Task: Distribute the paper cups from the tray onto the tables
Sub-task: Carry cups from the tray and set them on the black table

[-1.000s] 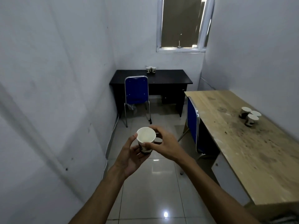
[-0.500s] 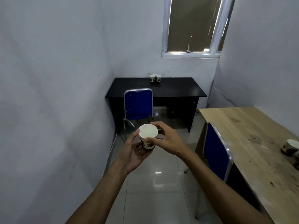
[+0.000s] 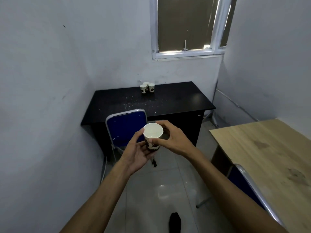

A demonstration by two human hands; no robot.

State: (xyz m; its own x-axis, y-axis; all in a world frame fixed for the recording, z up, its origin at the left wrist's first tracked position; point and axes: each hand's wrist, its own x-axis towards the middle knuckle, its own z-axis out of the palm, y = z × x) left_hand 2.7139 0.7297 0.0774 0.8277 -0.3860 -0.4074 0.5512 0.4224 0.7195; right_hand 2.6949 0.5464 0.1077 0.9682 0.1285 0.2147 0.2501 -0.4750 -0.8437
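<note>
Paper cup (image 3: 153,133), upright and mouth up, held in mid-air over the floor, short of the black desk (image 3: 176,100). Cradled from below in the left hand (image 3: 136,153), fingers curled under its base; pinched near the rim by the right hand (image 3: 170,140), thumb in front, fingers behind. Best carried level past the blue chair (image 3: 126,126), gripped lightly so the thin wall does not buckle, then set down flat beside the three cups (image 3: 147,87) already standing close together at the desk's far edge. A dark printed logo with pale lettering on the cup's side, mostly covered by fingers and too blurred to read.
</note>
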